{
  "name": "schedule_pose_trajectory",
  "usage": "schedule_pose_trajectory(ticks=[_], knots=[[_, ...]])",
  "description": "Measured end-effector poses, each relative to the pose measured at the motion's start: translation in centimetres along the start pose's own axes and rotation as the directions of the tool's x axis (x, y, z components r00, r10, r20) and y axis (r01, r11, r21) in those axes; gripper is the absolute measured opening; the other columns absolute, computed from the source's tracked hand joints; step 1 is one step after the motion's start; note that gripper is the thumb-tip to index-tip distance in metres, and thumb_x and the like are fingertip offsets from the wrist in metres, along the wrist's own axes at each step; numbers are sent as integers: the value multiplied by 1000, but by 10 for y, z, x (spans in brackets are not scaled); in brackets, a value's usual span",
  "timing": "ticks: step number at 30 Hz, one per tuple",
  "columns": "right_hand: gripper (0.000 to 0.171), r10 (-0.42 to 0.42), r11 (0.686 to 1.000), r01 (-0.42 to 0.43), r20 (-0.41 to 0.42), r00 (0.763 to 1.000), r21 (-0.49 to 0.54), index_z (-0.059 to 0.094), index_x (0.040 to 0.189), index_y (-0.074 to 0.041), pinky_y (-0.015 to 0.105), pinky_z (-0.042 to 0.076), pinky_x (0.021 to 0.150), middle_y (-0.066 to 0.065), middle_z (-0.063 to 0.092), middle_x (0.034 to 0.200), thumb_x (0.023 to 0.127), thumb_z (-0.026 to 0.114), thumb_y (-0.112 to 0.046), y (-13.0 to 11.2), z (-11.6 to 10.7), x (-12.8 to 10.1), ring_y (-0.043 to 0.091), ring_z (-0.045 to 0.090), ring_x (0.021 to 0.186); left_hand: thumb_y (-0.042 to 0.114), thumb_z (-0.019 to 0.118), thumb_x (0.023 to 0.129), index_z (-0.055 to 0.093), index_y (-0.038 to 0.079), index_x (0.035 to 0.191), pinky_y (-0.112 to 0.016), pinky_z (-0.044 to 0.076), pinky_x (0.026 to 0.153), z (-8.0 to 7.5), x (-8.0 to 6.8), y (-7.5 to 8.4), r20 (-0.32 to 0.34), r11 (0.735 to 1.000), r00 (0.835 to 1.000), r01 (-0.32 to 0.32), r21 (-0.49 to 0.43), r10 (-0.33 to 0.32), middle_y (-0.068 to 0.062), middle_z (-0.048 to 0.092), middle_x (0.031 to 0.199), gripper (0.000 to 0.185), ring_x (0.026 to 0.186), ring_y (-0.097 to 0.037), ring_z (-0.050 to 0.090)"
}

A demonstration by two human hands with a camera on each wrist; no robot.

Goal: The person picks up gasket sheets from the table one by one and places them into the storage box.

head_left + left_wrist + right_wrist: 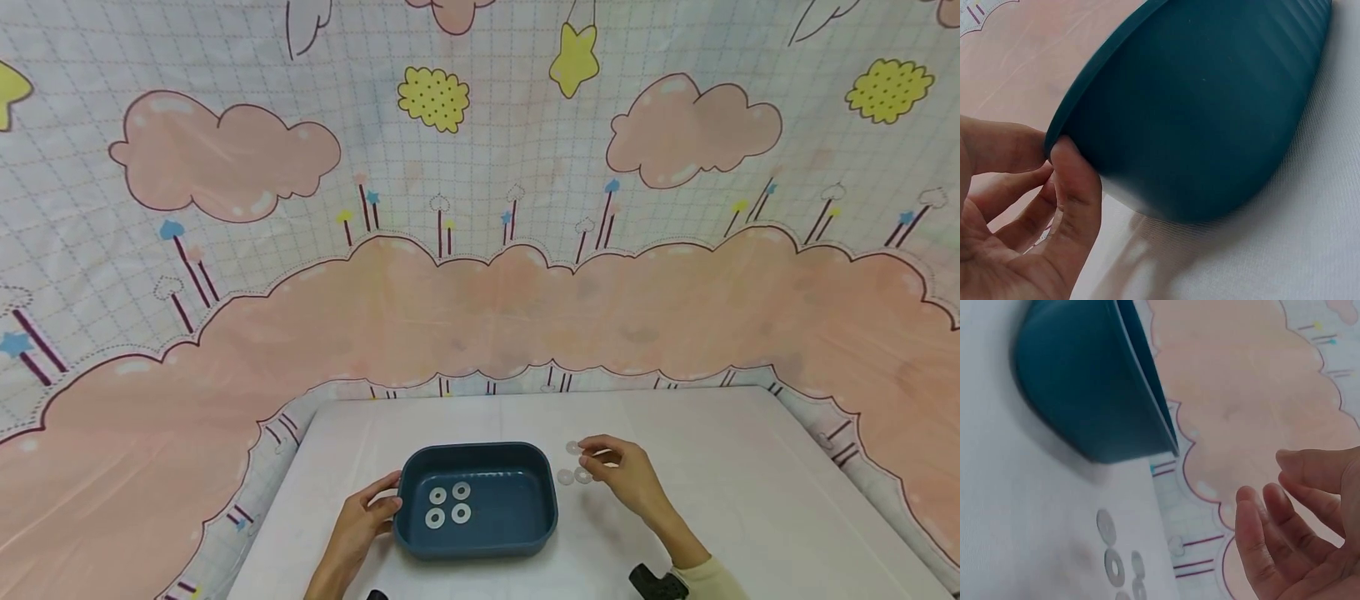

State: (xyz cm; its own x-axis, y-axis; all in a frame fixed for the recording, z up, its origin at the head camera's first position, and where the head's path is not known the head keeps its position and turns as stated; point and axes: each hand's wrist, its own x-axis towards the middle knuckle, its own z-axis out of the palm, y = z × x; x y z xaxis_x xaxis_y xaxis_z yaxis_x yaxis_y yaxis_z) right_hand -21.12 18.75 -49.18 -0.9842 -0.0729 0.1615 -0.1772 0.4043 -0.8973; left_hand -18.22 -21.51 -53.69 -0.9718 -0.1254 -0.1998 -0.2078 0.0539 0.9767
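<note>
A dark blue rectangular basin [476,543] stands on the white table. My left hand [358,518] pinches its left rim between thumb and fingers; the left wrist view shows the hand [1029,206] on the rim [1063,119] up close. Inside the basin lie several pale flat washers [435,518], grouped toward its left. More washers [566,477] lie on the table to the basin's right. Above these hovers my right hand [621,473], its fingers loosely bent. Nothing shows between the fingertips of the hand [1297,531] in the right wrist view, where washers [1114,567] lie below.
The white table [750,500] extends around the basin on all sides. Behind it hangs a printed cloth [480,317] with pink clouds and stars. A black wrist device [658,582] sits by the right sleeve [711,578].
</note>
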Motion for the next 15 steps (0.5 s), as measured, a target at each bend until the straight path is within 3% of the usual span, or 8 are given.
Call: schedule_pose_trajectory(ticks=[10,15], knots=[[25,8,988,-20,-77,997,-156,71,111,-7,21,53,73,8,72,101,87,73,-14,18,-17,4,24,70,95,5,62,91,55,2,138,-31,56,70,0,-1,2,5,1000,1000,-3,4,3,-16,56,127,48,89,-17,64],[26,4,982,-20,-88,996,-186,71,111,-7,21,53,77,7,72,100,86,74,-14,32,-22,7,18,67,92,4,61,91,54,1,139,-31,55,70,-1,-1,1,7,1000,1000,3,-4,-3,-16,56,129,48,89,-18,64]])
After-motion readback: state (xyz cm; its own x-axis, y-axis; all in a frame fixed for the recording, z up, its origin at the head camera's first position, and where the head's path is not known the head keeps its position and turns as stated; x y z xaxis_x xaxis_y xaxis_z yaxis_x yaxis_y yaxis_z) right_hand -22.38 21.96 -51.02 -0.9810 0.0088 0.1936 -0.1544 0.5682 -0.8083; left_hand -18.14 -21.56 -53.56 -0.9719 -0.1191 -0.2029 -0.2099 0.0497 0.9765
